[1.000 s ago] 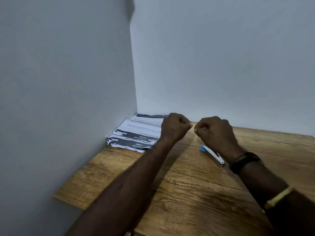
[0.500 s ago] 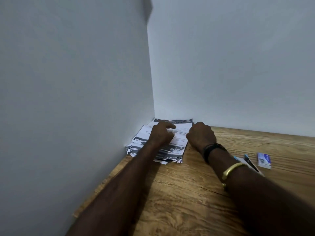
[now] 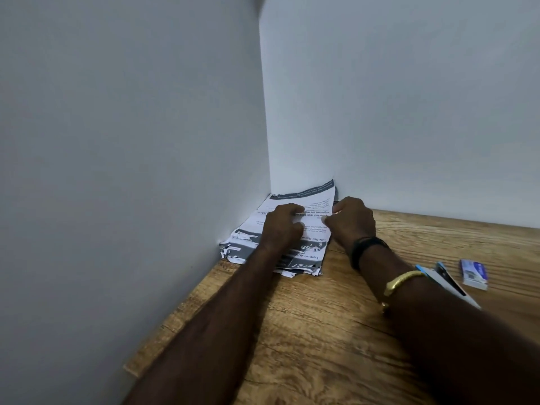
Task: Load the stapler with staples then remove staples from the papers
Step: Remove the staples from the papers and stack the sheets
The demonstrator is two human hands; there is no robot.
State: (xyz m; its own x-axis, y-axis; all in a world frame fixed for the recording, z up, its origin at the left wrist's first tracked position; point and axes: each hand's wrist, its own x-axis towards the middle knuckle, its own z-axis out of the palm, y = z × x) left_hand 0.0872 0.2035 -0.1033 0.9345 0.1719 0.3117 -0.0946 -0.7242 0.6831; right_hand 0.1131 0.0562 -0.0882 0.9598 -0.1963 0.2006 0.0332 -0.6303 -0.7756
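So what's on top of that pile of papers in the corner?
Both hands. The left hand rests on the top sheet; the right hand pinches its right edge. They cover part of the print, and no staples show.

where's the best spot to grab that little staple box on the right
Pinch the staple box across its two long sides, from straight above. It lies flat on the table, clear of the stapler, so both sides are open. The right hand is nearer but now pinches the papers.
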